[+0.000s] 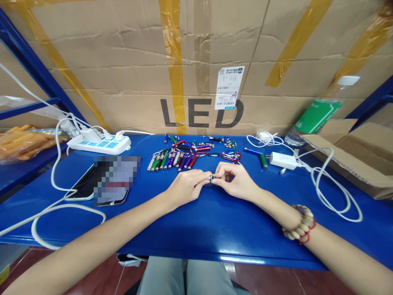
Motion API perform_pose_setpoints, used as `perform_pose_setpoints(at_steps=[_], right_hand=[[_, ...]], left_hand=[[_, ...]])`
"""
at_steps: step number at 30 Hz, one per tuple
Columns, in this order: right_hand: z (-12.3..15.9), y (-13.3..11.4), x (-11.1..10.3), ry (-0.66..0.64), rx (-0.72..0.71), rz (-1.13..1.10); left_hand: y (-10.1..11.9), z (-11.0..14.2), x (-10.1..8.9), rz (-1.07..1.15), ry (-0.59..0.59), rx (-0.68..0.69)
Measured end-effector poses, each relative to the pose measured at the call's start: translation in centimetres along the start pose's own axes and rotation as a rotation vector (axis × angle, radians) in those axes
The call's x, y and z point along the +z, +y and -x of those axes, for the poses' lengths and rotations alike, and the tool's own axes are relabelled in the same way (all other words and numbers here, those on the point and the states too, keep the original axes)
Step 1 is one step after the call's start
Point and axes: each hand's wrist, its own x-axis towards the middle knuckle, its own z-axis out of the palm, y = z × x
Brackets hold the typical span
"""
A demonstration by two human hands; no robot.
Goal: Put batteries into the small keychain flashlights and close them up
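Both hands meet over the front middle of the blue table. A small silvery metal piece (210, 178) shows between their fingertips; most of it is hidden, so its kind is unclear. My left hand (187, 186) is closed around its left end, fingers pressed together. With thumb and forefinger, my right hand (235, 180) pinches the right end, the other fingers curled. Just beyond them lies a row of small coloured penlights (172, 159) with metal ends, several with clips attached. Loose carabiner clips (231, 157) lie behind my right hand.
On the left are a white power strip (101, 143) with plugged cables and two phones (81, 184). To the right lie blue and green tubes (263, 159), a white charger (282, 160), a cable loop, a bottle (316, 116) and an open carton (346, 164). A large cardboard box (132, 73) stands behind.
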Motion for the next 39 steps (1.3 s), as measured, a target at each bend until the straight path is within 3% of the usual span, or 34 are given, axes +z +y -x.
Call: perform_pose_setpoints(at_steps=[11, 23, 39], right_hand=[[-0.15, 0.1, -0.44, 0.03, -0.036, 0.042], [0.19, 0.5, -0.49, 0.009, -0.071, 0.092], [-0.05, 0.08, -0.55, 0.021, -0.048, 0.077]], left_hand=[[0.6, -0.31, -0.29, 0.031, -0.029, -0.097], [0.36, -0.24, -0.2, -0.003, -0.014, -0.024], [0.14, -0.12, -0.12, 0.031, -0.032, -0.044]])
